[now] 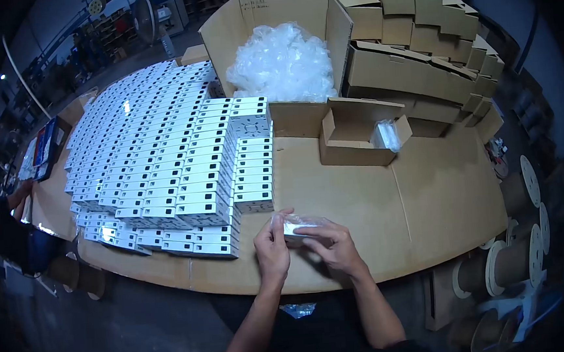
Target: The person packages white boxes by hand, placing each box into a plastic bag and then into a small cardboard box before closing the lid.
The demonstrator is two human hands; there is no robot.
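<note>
Over the front of the cardboard-covered table [336, 198], both my hands hold a small white box in a clear plastic bag [290, 228]. My left hand [272, 250] is closed around its left end, thumb toward me. The fingers of my right hand [334, 243] press on the bag from the right side. To the left rise rows of stacked white boxes [156, 152] with black square marks. An open cardboard carton [357, 152] stands farther back on the right, with plastic-wrapped items [386, 136] at its right end.
A large open carton [210, 34] full of clear plastic bags [280, 61] stands at the back. Folded brown cartons [412, 69] are piled behind on the right. Cable spools [534, 250] stand on the floor at right. Another person's hand [20, 196] shows at far left.
</note>
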